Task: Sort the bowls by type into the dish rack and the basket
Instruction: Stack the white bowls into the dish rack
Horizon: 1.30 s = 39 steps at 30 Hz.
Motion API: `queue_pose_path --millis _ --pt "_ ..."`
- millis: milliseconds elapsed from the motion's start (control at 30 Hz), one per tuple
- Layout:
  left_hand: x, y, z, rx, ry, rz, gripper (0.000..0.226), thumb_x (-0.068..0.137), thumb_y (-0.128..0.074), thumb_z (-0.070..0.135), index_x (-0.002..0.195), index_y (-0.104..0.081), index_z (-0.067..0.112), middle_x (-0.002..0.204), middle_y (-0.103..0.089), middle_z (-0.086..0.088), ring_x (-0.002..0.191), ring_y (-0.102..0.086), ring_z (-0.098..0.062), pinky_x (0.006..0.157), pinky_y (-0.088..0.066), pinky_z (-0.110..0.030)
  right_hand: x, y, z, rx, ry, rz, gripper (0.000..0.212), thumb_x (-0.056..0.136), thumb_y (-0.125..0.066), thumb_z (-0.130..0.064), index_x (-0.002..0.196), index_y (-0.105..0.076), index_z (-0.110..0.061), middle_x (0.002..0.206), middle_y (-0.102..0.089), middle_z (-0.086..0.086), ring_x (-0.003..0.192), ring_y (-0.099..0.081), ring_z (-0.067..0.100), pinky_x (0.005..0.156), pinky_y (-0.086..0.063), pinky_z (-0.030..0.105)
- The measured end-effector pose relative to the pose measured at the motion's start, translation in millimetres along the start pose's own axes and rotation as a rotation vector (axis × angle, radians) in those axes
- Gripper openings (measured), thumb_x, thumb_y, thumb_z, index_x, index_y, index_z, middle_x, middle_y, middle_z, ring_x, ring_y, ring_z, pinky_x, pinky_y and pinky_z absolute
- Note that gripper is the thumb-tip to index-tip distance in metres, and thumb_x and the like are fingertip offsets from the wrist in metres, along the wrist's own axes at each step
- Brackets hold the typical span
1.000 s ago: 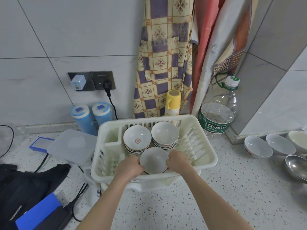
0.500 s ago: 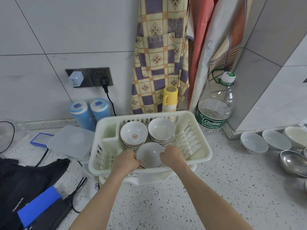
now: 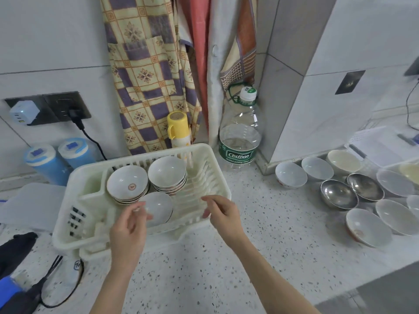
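Note:
A white plastic dish rack (image 3: 213,164) stands on the speckled counter. Inside it are two stacks of white bowls, one with a red emblem (image 3: 127,185) and one plain (image 3: 167,174), and a single white bowl (image 3: 158,208) in front of them. My left hand (image 3: 129,225) hovers just in front of that single bowl, fingers loose, holding nothing. My right hand (image 3: 223,211) is over the rack's near right corner, also empty. On the counter at the right lie several loose white bowls (image 3: 290,174) and two steel bowls (image 3: 339,193).
A large water bottle (image 3: 240,137) and a yellow-capped can (image 3: 179,132) stand behind the rack. Blue canisters (image 3: 45,164), a wall socket with a plugged cable (image 3: 74,114), a translucent lid (image 3: 29,202) and dark gear (image 3: 15,250) crowd the left. Hanging cloths (image 3: 147,71) cover the wall.
Both hands let go of the single bowl, which now rests in the rack, and drew back toward me. The camera swung right, bringing more bowls into view.

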State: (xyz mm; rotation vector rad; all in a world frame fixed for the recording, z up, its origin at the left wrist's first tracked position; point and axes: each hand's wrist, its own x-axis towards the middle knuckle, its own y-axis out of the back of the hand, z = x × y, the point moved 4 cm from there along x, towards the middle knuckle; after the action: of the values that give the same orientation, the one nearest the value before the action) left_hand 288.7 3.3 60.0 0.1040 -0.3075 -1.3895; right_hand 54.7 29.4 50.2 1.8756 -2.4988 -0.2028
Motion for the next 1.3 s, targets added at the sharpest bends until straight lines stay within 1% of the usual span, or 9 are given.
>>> queue_pose_path --millis 167,300,433,600,700,767,900,1000,1300 --pt "-66.8 -104.5 20.0 -0.155 0.124 -0.257 0.011 0.09 -0.058 0.037 0.092 -0.07 0.036 0.074 -0.072 0.002 0.051 -0.054 0.002 0.051 -0.044 -0.011 -29.2 105.4 30.5 0.041 -0.112 0.23 0.024 0.097 -0.052 -0.018 0.093 -0.074 -0.025 0.064 -0.069 0.003 0.047 -0.04 0.013 0.047 -0.034 0.025" --pt "-115.3 -204.1 21.1 -0.073 0.228 -0.557 0.011 0.097 -0.06 0.028 0.096 -0.07 0.027 0.072 -0.073 0.004 0.047 -0.054 0.003 0.051 -0.043 -0.015 -49.9 192.7 50.4 0.062 -0.154 0.465 0.024 0.096 -0.053 -0.017 0.088 -0.075 -0.021 0.06 -0.065 0.001 0.046 -0.043 0.007 0.052 -0.036 0.026" --pt "-155.2 -296.9 27.6 0.022 0.293 -0.812 0.011 0.096 -0.059 0.035 0.099 -0.068 0.03 0.076 -0.074 0.006 0.046 -0.048 -0.005 0.049 -0.04 -0.023 -65.0 282.7 71.4 0.131 -0.225 0.748 0.023 0.094 -0.053 -0.021 0.084 -0.074 -0.021 0.061 -0.065 -0.003 0.064 -0.054 0.014 0.063 -0.045 0.03" --pt "-186.3 -392.8 38.0 0.104 0.459 -0.967 0.026 0.093 -0.056 0.042 0.113 -0.06 0.026 0.087 -0.074 0.006 0.056 -0.054 -0.001 0.057 -0.047 -0.021 -79.3 377.3 104.3 0.238 -0.393 1.047 0.021 0.086 -0.053 -0.026 0.081 -0.072 -0.019 0.067 -0.064 0.007 0.071 -0.056 0.016 0.068 -0.044 0.028" --pt "-201.7 -434.2 41.2 0.153 0.634 -1.017 0.041 0.091 -0.054 0.05 0.123 -0.051 0.024 0.091 -0.073 0.007 0.058 -0.052 -0.006 0.048 -0.037 -0.019 -88.9 418.8 121.7 0.228 -0.49 1.173 0.026 0.082 -0.051 -0.032 0.081 -0.071 -0.016 0.068 -0.066 0.008 0.073 -0.059 0.021 0.074 -0.046 0.035" --pt "-209.9 -454.9 41.7 0.149 0.727 -1.019 0.043 0.091 -0.053 0.052 0.124 -0.046 0.024 0.093 -0.072 0.005 0.057 -0.049 -0.009 0.044 -0.031 -0.019 -90.9 439.0 133.2 0.226 -0.578 1.175 0.028 0.08 -0.049 -0.036 0.085 -0.068 -0.016 0.071 -0.068 0.005 0.077 -0.057 0.022 0.077 -0.046 0.04" --pt "-219.7 -483.0 41.4 0.127 0.735 -1.004 0.044 0.091 -0.054 0.05 0.125 -0.045 0.023 0.095 -0.071 0.001 0.053 -0.047 -0.009 0.04 -0.03 -0.017 -80.5 462.4 149.6 0.228 -0.671 1.027 0.033 0.086 -0.05 -0.041 0.099 -0.059 -0.012 0.081 -0.071 0.007 0.059 -0.042 0.016 0.055 -0.035 0.03" --pt "-227.3 -497.0 38.9 0.128 0.742 -1.015 0.037 0.092 -0.053 0.048 0.12 -0.044 0.027 0.092 -0.073 0.005 0.048 -0.048 -0.006 0.042 -0.032 -0.017 -68.3 469.4 154.5 0.213 -0.709 0.928 0.028 0.088 -0.05 -0.04 0.092 -0.054 -0.012 0.081 -0.071 0.007 0.053 -0.035 0.015 0.049 -0.03 0.029" --pt "-226.2 -502.2 35.3 0.005 0.74 -0.936 0.024 0.09 -0.054 0.02 0.114 -0.054 0.02 0.078 -0.066 0.001 0.056 -0.047 -0.009 0.044 -0.034 -0.018 -46.3 479.2 166.5 0.294 -0.785 0.88 0.023 0.095 -0.046 -0.024 0.11 -0.056 -0.008 0.094 -0.066 0.006 0.062 -0.05 0.015 0.045 -0.03 0.024"
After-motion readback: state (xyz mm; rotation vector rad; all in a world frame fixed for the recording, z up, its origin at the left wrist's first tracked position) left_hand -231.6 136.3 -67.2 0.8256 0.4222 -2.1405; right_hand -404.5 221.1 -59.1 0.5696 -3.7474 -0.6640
